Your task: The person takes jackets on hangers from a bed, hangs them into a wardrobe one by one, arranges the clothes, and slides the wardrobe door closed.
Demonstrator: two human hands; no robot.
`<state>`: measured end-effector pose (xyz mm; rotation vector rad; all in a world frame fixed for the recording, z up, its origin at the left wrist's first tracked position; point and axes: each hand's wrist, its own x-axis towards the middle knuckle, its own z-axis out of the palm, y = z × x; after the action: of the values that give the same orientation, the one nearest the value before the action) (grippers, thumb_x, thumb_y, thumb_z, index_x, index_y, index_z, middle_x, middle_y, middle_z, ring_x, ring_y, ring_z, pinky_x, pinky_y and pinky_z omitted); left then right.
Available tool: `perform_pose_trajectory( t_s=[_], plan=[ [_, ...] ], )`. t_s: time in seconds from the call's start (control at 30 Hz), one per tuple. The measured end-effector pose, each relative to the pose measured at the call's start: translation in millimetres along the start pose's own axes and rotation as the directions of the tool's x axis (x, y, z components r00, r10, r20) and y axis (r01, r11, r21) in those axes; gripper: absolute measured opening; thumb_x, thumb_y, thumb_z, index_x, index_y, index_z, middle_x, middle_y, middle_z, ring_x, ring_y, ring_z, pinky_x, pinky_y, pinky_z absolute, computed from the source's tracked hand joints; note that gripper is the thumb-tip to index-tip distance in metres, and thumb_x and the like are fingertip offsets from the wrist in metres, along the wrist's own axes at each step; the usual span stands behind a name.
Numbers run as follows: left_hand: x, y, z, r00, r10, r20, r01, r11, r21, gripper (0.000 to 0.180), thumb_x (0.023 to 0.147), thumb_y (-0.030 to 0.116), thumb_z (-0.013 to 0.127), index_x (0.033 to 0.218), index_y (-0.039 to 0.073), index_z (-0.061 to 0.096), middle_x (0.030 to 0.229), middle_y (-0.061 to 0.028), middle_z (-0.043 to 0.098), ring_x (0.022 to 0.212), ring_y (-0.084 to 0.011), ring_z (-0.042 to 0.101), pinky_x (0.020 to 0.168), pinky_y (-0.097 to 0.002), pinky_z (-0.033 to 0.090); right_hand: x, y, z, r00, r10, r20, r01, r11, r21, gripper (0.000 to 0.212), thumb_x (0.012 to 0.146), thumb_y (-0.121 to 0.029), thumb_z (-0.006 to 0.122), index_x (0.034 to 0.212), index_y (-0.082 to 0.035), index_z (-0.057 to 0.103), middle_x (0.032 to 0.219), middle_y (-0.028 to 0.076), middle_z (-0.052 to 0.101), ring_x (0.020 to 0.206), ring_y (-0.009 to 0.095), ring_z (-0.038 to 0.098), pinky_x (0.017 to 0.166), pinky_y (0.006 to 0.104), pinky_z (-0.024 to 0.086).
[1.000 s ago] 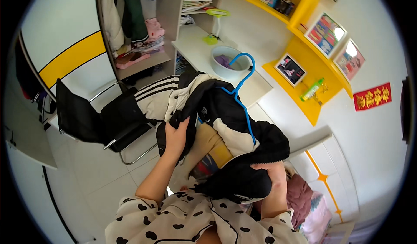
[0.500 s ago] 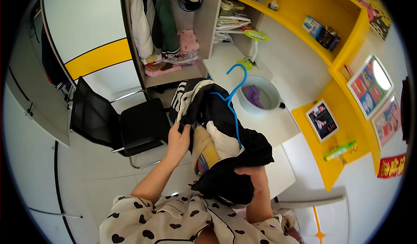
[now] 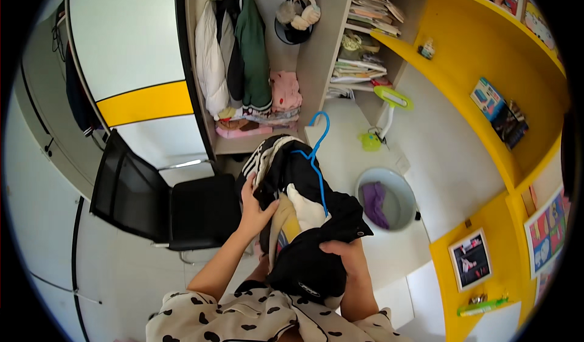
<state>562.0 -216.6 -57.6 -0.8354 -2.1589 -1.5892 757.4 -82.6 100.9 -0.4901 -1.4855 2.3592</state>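
A black jacket with white-striped sleeves and a pale lining hangs bunched in front of me. Inside its shoulders sits a blue hanger, its hook pointing up and away. My left hand is closed on the jacket's left front edge, thumb toward the opening. On the other side, my right hand grips the right front panel, thumb on top and fingers hidden beneath the cloth. White, tan and yellow fabric shows in the opening between the two hands.
A black mesh chair stands at the left before an open wardrobe with hanging coats. On the white desk are a green lamp and a grey basin holding a purple cloth. Yellow shelves line the right wall.
The view has tilted up and turned, so the wardrobe shows more fully and the basin lies farther right of the jacket. Both hands keep their hold; the right front panel is drawn slightly inward.
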Motion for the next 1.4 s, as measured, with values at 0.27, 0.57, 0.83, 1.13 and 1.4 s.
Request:
perform_pose_trajectory(
  t_s=[0.27,0.57,0.83,1.13,1.4],
  plan=[
    [184.8,-95.9,49.9,0.923,-0.361,0.134,0.384,0.888,-0.253,0.051,0.094,0.03,0.055,0.128,-0.006,0.045,0.125,-0.0234,0.051,0.119,-0.0339,0.048,0.103,-0.0359,0.036,183.9,-42.4,52.3,1.0,0.0,0.023,0.0,1.0,-0.013,0.047,0.065,0.009,0.065,0.111,0.001,0.058,0.097,0.008,0.065,0.09,0.021,0.064,0.08,0.0331,0.053],
    [423.2,-110.4,112.9,0.98,-0.072,0.185,0.155,0.86,-0.486,0.051,0.099,0.04,0.046,0.121,-0.005,0.053,0.11,-0.0208,0.063,0.103,-0.029,0.059,0.093,-0.0336,0.042,338.2,-122.2,143.6,0.96,-0.184,0.21,0.145,0.971,0.19,0.05,0.078,0.011,0.058,0.125,0.002,0.048,0.109,0.012,0.062,0.097,0.022,0.064,0.085,0.0346,0.053],
    [541.8,-146.3,136.2,0.994,-0.095,-0.047,0.049,0.808,-0.588,0.045,0.1,0.039,0.048,0.115,-0.003,0.058,0.105,-0.0117,0.064,0.095,-0.0206,0.059,0.084,-0.0316,0.045,490.8,-145.0,157.0,0.914,-0.273,0.3,0.195,0.944,0.267,0.049,0.079,0.007,0.059,0.126,0.002,0.047,0.11,0.012,0.062,0.098,0.022,0.063,0.087,0.0341,0.052],
    [620.3,-214.8,135.7,0.96,-0.105,-0.261,-0.051,0.847,-0.53,0.045,0.099,0.038,0.048,0.115,-0.003,0.057,0.104,-0.0093,0.063,0.094,-0.0188,0.058,0.084,-0.0304,0.045,632.7,-143.3,176.7,0.832,-0.078,0.55,-0.003,0.99,0.144,0.044,0.079,0.002,0.062,0.122,0.001,0.052,0.107,0.008,0.063,0.098,0.018,0.061,0.086,0.0304,0.049],
    [742.2,-274.5,154.1,0.826,-0.062,-0.56,-0.252,0.848,-0.466,0.044,0.099,0.038,0.049,0.115,-0.003,0.057,0.103,-0.0071,0.062,0.094,-0.0171,0.057,0.084,-0.0293,0.045,713.0,-142.8,218.8,0.83,-0.202,0.52,0.171,0.979,0.107,0.041,0.079,0.0,0.062,0.119,0.002,0.055,0.109,0.007,0.062,0.095,0.015,0.06,0.083,0.0306,0.051]
  ],
)
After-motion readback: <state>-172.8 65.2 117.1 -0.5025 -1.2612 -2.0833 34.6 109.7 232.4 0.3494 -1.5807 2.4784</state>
